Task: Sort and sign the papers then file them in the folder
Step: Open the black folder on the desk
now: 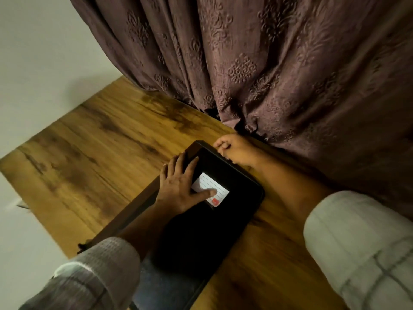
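- Your left hand [178,186] lies flat on the cover of the black folder [201,231]. The fingers are straight and spread toward the folder's left edge. It grips nothing; it only presses down.
- The thumb [207,193] of that hand reaches right and rests on the white lined label [205,181] on the cover. The thumb tip covers part of the label, just far of the small red mark [215,201] at its near corner.
- Your right hand [234,153] sits at the folder's far short edge. Its fingers [220,145] are curled tight over the far corner and hold the folder there, with the heel of the hand resting on the cover's far right edge.
- The folder is closed and flat on the wooden table [100,142]. Its long axis runs from near left to far right, and the brown spine edge [138,198] is on the left.
- The folder's near end overhangs the table's near edge, beside your left forearm.
- Your checked left sleeve [96,271] is at the near left and your pale right sleeve [357,242] at the near right, both pushed up the forearm.
- A brown patterned curtain [268,63] hangs along the far right of the table, its hem just beyond your right hand.
- A plain pale wall [33,52] stands at the far left.
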